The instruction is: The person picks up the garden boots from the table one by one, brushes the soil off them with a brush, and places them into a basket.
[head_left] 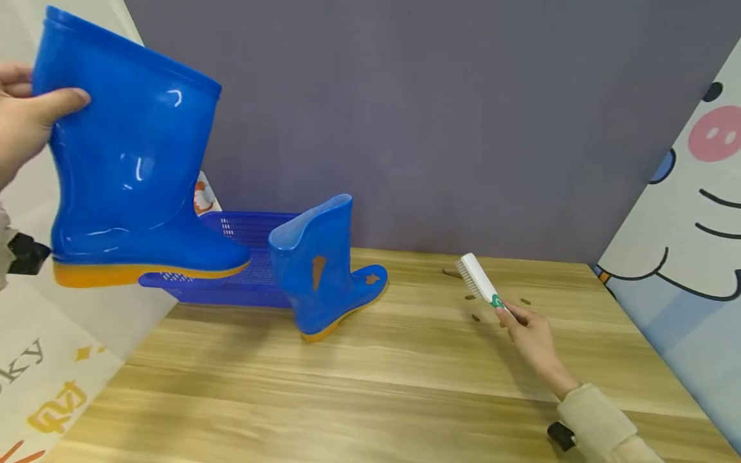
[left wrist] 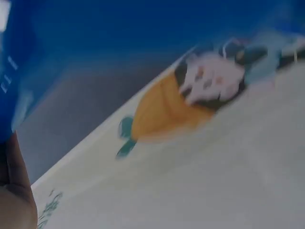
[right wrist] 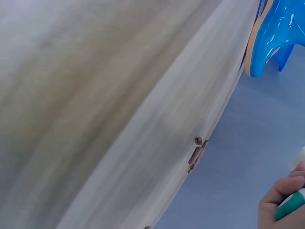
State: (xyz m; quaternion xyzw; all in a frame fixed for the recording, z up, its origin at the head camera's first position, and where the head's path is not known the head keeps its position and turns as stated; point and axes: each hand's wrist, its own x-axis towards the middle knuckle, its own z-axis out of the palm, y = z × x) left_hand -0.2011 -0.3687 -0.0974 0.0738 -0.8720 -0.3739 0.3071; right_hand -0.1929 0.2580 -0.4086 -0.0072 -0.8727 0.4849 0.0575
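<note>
My left hand grips a shiny blue rain boot with an orange sole by the back of its shaft, thumb on the near side. It hangs upright in the air at the upper left. In the left wrist view, blurred blue of the boot fills the top. Over the right of the table, my right hand holds a white brush by its handle, bristles facing left. A second blue boot stands on the table, with brown patches on its shaft and toe.
Behind the boots sits a blue perforated basket. Several small brown bits lie on the wooden table around the brush. A grey panel closes the back, and printed sheets stand at both sides.
</note>
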